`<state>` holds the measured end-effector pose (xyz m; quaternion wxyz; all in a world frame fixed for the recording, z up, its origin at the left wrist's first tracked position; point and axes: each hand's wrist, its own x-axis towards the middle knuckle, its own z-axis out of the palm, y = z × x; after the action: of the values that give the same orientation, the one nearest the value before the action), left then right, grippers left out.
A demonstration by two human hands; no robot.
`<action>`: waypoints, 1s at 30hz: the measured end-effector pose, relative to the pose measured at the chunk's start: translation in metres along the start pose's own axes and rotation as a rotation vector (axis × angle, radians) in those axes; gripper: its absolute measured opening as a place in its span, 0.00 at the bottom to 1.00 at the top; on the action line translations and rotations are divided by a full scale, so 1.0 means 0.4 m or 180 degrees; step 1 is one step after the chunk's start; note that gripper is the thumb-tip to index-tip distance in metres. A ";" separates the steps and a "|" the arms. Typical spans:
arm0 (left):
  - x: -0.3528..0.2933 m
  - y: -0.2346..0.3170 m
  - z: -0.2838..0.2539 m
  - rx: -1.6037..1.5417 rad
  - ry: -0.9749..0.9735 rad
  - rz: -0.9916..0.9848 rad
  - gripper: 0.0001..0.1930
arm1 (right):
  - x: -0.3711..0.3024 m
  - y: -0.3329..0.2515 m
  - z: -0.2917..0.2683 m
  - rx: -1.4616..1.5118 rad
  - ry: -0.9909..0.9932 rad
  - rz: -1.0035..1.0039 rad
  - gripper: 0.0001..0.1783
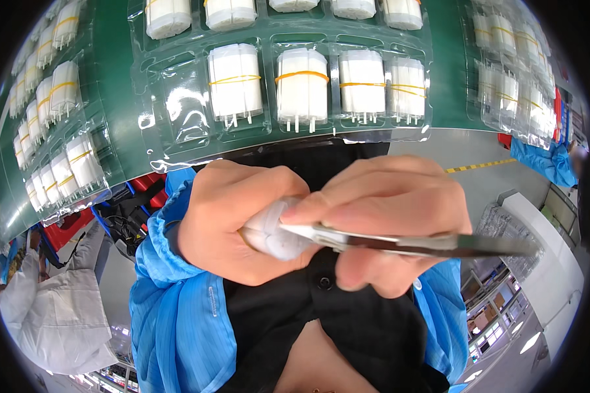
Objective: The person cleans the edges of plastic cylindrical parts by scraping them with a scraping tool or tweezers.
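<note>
In front of my chest, my left hand [233, 219] is wrapped round a white bundle of tubes [278, 232], its rounded whitish end showing above the fingers. The rest of that bundle is hidden in the fist. My right hand [393, 213] grips slim metal tweezers [400, 243], which lie across it, blurred towards the right end. Their pale tip, beside my right thumb, meets or nearly meets the bundle's exposed end; exact contact cannot be told. Beyond the hands, a clear plastic tray [144, 141] holds similar white bundles [301, 88] with orange rubber bands and short prongs; its front-left pocket is vacant.
The green worktop [115, 59] curves across the far side. More filled trays stand at left [65, 203] and right [537, 131]. A white-clothed person [62, 314] is at lower left, and a blue sleeve [544, 160] shows at far right. Yellow-black tape [482, 166] marks the floor.
</note>
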<state>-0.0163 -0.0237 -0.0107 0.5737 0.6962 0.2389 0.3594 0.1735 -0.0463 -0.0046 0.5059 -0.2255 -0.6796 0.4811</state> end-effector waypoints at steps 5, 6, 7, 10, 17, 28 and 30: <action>-0.003 -0.006 0.001 0.0514 -0.0160 -0.0372 0.13 | 0.005 -0.030 0.007 -0.0602 -0.0050 0.0658 0.17; 0.001 0.007 -0.002 0.0422 -0.0235 -0.0387 0.15 | -0.008 -0.033 0.011 0.0031 0.0217 0.1005 0.21; 0.001 0.007 0.002 0.0419 -0.0248 -0.0375 0.15 | -0.016 -0.027 0.022 0.0402 0.0599 0.0805 0.27; -0.002 -0.007 -0.008 -0.0686 -0.0149 -0.0337 0.19 | -0.001 -0.030 0.047 0.0696 0.1340 0.1057 0.29; -0.009 -0.005 -0.004 -0.1276 -0.0141 -0.0630 0.21 | -0.002 -0.036 0.025 0.0210 0.1121 0.0877 0.26; -0.022 -0.014 0.001 -0.1419 -0.0155 -0.0884 0.23 | 0.007 -0.016 0.040 0.0529 0.0909 0.0714 0.24; -0.022 -0.014 -0.007 -0.1064 -0.0286 -0.0593 0.25 | 0.009 -0.023 0.037 0.0450 0.0876 0.0784 0.23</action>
<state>-0.0235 -0.0272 -0.0179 0.7223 0.5813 0.2134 0.3080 0.1601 -0.0537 0.0049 0.5458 -0.3345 -0.5358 0.5505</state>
